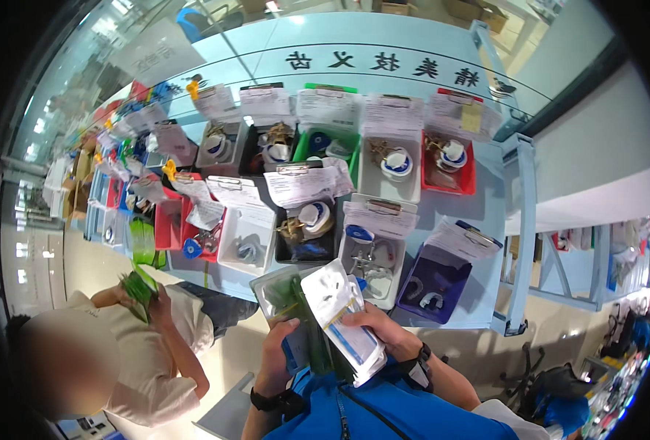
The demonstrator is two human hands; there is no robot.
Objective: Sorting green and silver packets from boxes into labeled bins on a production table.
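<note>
My left hand (272,359) grips a clear greenish plastic pouch (287,293) with a blue label low on it, the thumb lying across its front. My right hand (387,331) is closed on a stack of white packets (338,312) with blue and yellow print, thumb on top. Both are held side by side and tilted in front of my chest, the pouch partly behind the packets. Just beyond them stand a black tray (287,249) with a dental cast, a white tray (391,295) with dental models, and a purple tray (422,314) with two arch-shaped pieces.
More coloured trays, such as a red one (470,176) and a green one (302,147), line the light blue table (479,293), many with clipboards of paper. At left a person (149,352) holds green packets (138,293). A black chair (552,378) stands behind on the right.
</note>
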